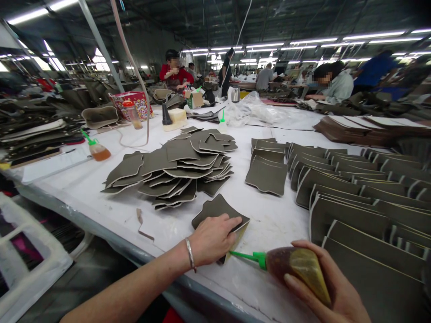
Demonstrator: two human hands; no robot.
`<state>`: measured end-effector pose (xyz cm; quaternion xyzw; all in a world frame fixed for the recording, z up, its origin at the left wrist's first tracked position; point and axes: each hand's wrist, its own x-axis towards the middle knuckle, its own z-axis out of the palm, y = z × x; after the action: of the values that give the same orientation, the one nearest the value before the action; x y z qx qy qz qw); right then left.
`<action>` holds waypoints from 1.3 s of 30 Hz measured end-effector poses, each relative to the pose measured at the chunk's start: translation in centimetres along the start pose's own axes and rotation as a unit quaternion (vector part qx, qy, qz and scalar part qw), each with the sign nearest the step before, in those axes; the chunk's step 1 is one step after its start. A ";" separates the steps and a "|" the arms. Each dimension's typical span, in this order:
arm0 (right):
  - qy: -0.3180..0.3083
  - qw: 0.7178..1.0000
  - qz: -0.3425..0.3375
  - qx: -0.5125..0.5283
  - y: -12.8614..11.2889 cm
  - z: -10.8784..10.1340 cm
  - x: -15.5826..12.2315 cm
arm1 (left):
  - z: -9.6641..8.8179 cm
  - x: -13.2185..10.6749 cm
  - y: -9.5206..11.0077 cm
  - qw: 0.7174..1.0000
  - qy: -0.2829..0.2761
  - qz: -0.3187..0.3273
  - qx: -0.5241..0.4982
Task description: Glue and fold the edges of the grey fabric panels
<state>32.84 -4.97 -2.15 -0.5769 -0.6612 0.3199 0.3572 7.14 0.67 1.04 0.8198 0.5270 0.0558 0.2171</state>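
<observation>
My left hand [215, 237], with a silver bangle at the wrist, presses down on a dark olive leather-like panel [217, 211] at the table's front. Its index finger stretches toward the panel's right corner; the other fingers are partly hidden. In my right hand [336, 287] is a squeeze bottle [296, 269] of brownish-amber liquid, tipped on its side. The bottle's thin green nozzle [244, 256] points left, its tip at the panel's near edge by my left hand. A yellowish strip shows along that edge. Beyond lies a loose heap of similar panels [182, 161].
Overlapping rows of panels [350, 211] cover the right side, beside a short column of them [267, 172]. A second glue-type bottle [99, 150] stands left. A thin scrap [144, 226] lies near the front edge. A hose [147, 112] hangs down at the back. Several people work beyond.
</observation>
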 end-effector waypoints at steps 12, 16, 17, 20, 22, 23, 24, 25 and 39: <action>0.015 1.000 0.012 0.003 -0.2 -0.7 0.8 | -0.2 0.4 -0.1 1.000 -0.014 0.004 -0.021; 0.111 0.993 0.019 -0.042 0.2 -1.1 1.9 | -0.2 0.4 -0.1 1.000 -0.014 0.004 -0.016; 0.127 0.991 0.020 -0.046 0.0 -1.1 2.0 | -0.1 0.4 -0.1 1.000 -0.014 0.004 -0.015; 0.123 0.991 0.044 -0.006 -1.2 -0.3 1.6 | -0.2 0.4 -0.1 1.000 -0.016 0.003 -0.017; 0.091 0.993 0.063 0.041 -2.2 0.3 1.0 | -0.2 0.4 -0.1 1.000 -0.019 0.003 -0.022; 0.074 0.993 0.070 0.058 -2.5 0.6 0.7 | -0.3 0.4 -0.1 0.999 -0.020 0.004 -0.025; 0.064 0.993 0.073 0.068 -2.6 0.7 0.7 | -0.3 0.4 -0.1 0.999 -0.021 0.004 -0.028; 0.062 0.993 0.070 0.066 -2.5 0.6 0.7 | -0.3 0.4 -0.1 0.999 -0.022 0.004 -0.030; 0.081 0.987 0.114 0.082 -2.1 0.0 0.7 | -0.4 0.4 -0.1 0.999 -0.020 0.002 -0.037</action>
<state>31.65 -4.60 -0.31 -0.6412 -0.5316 0.3637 0.4170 7.10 1.21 1.26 0.8133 0.5184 0.0596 0.2575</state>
